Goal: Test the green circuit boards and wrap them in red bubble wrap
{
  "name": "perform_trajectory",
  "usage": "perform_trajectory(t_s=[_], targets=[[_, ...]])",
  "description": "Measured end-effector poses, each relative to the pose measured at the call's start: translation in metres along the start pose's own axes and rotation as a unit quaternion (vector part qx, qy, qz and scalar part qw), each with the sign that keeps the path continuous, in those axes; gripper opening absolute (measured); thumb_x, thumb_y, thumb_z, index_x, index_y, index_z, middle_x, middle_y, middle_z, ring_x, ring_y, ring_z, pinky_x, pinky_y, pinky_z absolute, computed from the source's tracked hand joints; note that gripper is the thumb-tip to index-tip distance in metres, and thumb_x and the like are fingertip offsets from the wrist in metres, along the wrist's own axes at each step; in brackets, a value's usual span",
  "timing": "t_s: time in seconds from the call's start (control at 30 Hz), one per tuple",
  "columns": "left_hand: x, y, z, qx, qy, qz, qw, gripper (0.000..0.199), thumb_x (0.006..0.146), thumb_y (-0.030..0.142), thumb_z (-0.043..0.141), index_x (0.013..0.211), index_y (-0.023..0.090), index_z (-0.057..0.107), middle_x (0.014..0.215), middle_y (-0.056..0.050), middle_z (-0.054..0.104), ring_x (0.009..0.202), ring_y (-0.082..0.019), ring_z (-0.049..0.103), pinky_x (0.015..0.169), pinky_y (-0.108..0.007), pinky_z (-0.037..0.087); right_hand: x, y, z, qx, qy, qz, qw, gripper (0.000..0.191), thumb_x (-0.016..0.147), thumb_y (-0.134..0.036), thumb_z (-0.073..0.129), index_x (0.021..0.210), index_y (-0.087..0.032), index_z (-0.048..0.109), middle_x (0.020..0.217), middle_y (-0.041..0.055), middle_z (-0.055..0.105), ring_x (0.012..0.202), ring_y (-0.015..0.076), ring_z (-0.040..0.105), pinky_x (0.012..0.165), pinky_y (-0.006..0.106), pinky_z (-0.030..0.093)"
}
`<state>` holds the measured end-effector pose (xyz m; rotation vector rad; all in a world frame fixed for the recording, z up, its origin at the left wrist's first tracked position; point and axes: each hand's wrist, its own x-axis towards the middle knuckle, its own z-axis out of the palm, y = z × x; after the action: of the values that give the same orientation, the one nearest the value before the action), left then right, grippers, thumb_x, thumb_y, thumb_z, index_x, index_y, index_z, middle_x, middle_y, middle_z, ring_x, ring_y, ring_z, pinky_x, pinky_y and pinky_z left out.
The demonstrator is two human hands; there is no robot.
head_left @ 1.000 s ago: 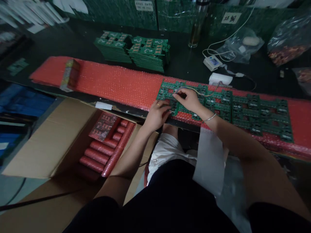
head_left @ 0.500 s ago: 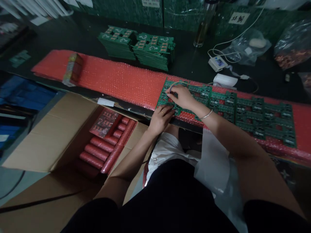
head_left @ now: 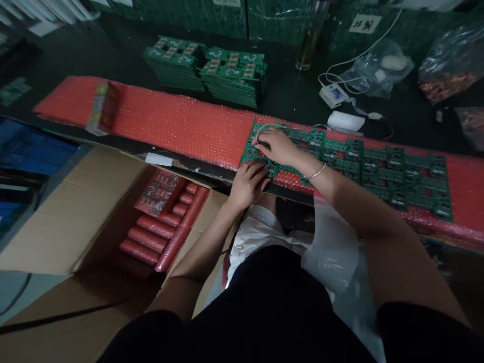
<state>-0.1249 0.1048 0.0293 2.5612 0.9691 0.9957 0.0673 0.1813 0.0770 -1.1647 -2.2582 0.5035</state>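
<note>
A row of green circuit boards (head_left: 342,159) lies on red bubble wrap (head_left: 177,123) along the bench's front edge. My left hand (head_left: 246,186) rests with its fingers stretched over the near edge of the leftmost board (head_left: 247,150). Above that same board, my right hand (head_left: 279,146) pinches the end of a thin cable (head_left: 273,125); its tip is hidden by the fingers, and I cannot tell whether it touches the board. The cable runs right toward a small white device with a lit screen (head_left: 333,95).
Behind the wrap stand two stacks of green boards (head_left: 230,83). A taped block (head_left: 103,108) sits on the wrap's left part. Below the bench edge, an open carton (head_left: 81,217) holds red wrapped rolls (head_left: 145,239). A glass bottle (head_left: 308,45) and plastic bags (head_left: 449,70) are farther back.
The view has shifted slightly, so the bench things appear a little farther left and up. Both hands keep nearly the same place on the leftmost board, and the right still pinches the cable.
</note>
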Motion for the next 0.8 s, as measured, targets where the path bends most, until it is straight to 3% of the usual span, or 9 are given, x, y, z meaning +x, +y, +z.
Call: perform_trajectory(t_s=[0.17,0.27,0.33,0.43,0.53,0.67,0.8], targets=[[0.004,0.012,-0.004,0.002,0.026,-0.011,1.000,0.023,0.100,0.037,0.064,0.112,0.020,0.075,0.123,-0.013,0.073,0.119,-0.029,0.064,0.102,-0.051,0.054,0.005,0.006,0.003,0.021,-0.005,0.047,0.999,0.015,0.095,-0.022,0.061,0.101,-0.018,0.074,0.102,0.0077,0.077,0.097,0.0240,0.069,0.093,0.039,0.050],[0.012,0.041,-0.004,-0.035,0.031,-0.023,0.999,0.020,0.102,0.034,0.062,0.106,0.020,0.075,0.117,-0.011,0.073,0.112,-0.026,0.066,0.099,-0.046,0.055,0.008,0.009,0.000,0.054,0.000,0.090,0.994,0.007,0.092,-0.024,0.068,0.096,-0.019,0.070,0.090,0.0037,0.074,0.083,0.0187,0.065,0.081,0.033,0.049],[0.018,0.068,0.003,-0.105,0.000,0.009,0.994,0.019,0.103,0.031,0.061,0.105,0.019,0.075,0.112,-0.010,0.073,0.108,-0.023,0.067,0.097,-0.042,0.056,0.010,0.010,-0.002,0.071,-0.005,0.104,0.992,0.004,0.091,-0.022,0.070,0.092,-0.020,0.067,0.088,0.0021,0.071,0.082,0.0165,0.062,0.079,0.031,0.048],[0.024,0.109,0.026,-0.185,-0.111,0.103,0.971,0.019,0.103,0.029,0.060,0.101,0.019,0.076,0.109,-0.008,0.074,0.107,-0.021,0.068,0.098,-0.037,0.057,0.011,0.010,-0.004,0.092,-0.017,0.120,0.988,0.009,0.091,-0.019,0.070,0.087,-0.021,0.061,0.086,0.0006,0.068,0.081,0.0146,0.060,0.077,0.029,0.046],[0.027,0.137,0.060,-0.162,-0.202,0.150,0.954,0.021,0.104,0.025,0.057,0.102,0.017,0.076,0.113,-0.010,0.073,0.114,-0.024,0.067,0.103,-0.039,0.057,0.011,0.009,-0.004,0.100,-0.012,0.119,0.988,0.014,0.091,-0.017,0.069,0.084,-0.022,0.058,0.083,-0.0006,0.065,0.079,0.0138,0.058,0.076,0.029,0.045],[0.024,0.146,0.099,-0.089,-0.228,0.119,0.962,0.018,0.102,0.021,0.058,0.105,0.014,0.074,0.115,-0.014,0.072,0.120,-0.029,0.065,0.104,-0.044,0.057,0.010,0.010,-0.003,0.096,-0.001,0.108,0.990,0.016,0.091,-0.017,0.068,0.082,-0.022,0.056,0.082,-0.0008,0.064,0.079,0.0137,0.057,0.076,0.029,0.044],[0.016,0.143,0.119,-0.083,-0.196,0.097,0.972,0.015,0.100,0.023,0.062,0.107,0.013,0.072,0.116,-0.015,0.070,0.124,-0.030,0.063,0.105,-0.045,0.057,0.009,0.010,-0.004,0.094,0.001,0.106,0.990,0.018,0.092,-0.017,0.068,0.082,-0.022,0.054,0.082,-0.0008,0.063,0.078,0.0134,0.056,0.075,0.029,0.043]])
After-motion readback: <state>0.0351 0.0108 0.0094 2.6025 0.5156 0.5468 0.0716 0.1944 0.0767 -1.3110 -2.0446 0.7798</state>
